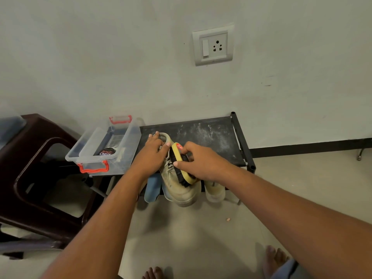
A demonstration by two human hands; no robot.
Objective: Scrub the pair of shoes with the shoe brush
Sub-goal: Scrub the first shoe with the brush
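On the rack shelf (211,133), at its front edge: tan shoe (181,190), toe hanging past the lip toward the floor, heel back on the shelf; probably set so to leave toe and sides open to the bristles.
Left hand (154,153): clamped over the heel collar, fingers (154,136) curled round the rim; judged to be pinning the shoe against the push of each stroke.
Right hand (201,164): closed round the shoe brush (182,167), thumb on the near edge, other fingers hooked over the far edge of the yellow back.
Brush on shoe: bristles down, pressed along the lacing and the right flank; laid lengthwise with the shoe, suited to long heel-to-toe strokes.
Second shoe: not identified for sure; pale toe (215,191) poking out beneath the shelf just right of the held shoe, possibly the mate; blue item (154,190) just left, kind unclear.
Shelf surface: black, thin-framed, dusted with pale powdery marks; pushed against the grey wall (100,67).
Clear box (133,144): open-topped, red latches, at the shelf's left end; round tin (105,152) marked "Cherry" inside, near the left hand.
Room: switch-and-socket plate (213,45) up on the wall; dark plastic stool (30,158) to the left; pale floor (191,238), bare feet (275,256) at the bottom edge.
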